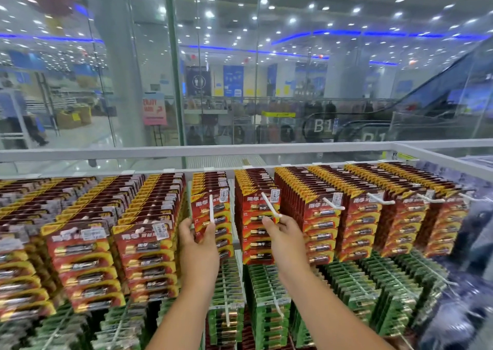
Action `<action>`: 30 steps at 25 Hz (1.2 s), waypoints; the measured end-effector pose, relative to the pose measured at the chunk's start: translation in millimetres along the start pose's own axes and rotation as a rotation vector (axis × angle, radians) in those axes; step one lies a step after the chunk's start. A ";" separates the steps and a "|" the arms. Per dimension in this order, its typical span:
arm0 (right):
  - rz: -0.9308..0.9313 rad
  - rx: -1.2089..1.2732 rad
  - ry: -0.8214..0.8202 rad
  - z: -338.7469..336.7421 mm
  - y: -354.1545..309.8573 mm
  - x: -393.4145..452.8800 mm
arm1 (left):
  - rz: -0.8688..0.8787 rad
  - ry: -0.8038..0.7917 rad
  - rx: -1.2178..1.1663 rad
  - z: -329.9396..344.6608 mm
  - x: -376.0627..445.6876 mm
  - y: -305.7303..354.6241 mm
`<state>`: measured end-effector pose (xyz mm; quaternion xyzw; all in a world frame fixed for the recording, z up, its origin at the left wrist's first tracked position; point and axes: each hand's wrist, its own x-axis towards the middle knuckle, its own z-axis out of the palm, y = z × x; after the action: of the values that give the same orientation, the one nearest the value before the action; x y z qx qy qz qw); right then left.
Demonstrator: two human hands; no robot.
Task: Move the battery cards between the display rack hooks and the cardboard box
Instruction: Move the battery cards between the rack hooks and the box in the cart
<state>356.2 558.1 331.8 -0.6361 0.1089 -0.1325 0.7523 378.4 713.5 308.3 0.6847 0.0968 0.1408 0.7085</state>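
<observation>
while both arms reach up to the top row of the display rack (293, 151), the left hand (197, 239) grips the front red battery card (212, 223) on the middle hook (211, 207) — fingers curled round its left edge, thumb on the face — likely to steady it for sliding along the peg. the right hand (284, 231) sits just beside the tip of the neighbouring hook (270, 205), its fingers curled at the front card (260, 225) there; whether they pinch the card or the peg i cannot tell. cards hang face-out through punched holes so each row strips from the front. green cards (266, 304) fill the row below. no cardboard box is in view.
</observation>
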 end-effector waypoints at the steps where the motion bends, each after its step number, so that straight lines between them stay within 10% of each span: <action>1: 0.000 -0.015 0.016 1.3 2.2 2.2 | 0.006 -0.004 0.006 0.3 1.4 -0.2; 19: -0.016 -0.250 0.112 -12.4 28.5 -60.8 | 0.051 -0.258 0.231 -11.9 -55.0 -25.3; 30: 0.055 -0.185 0.262 -239.3 26.4 -172.9 | 0.044 -0.495 0.269 75.3 -213.9 -12.0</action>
<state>115.5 398.5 264.9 -0.6765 0.2354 -0.1833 0.6734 202.7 571.2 287.8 0.7880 -0.0765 -0.0292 0.6102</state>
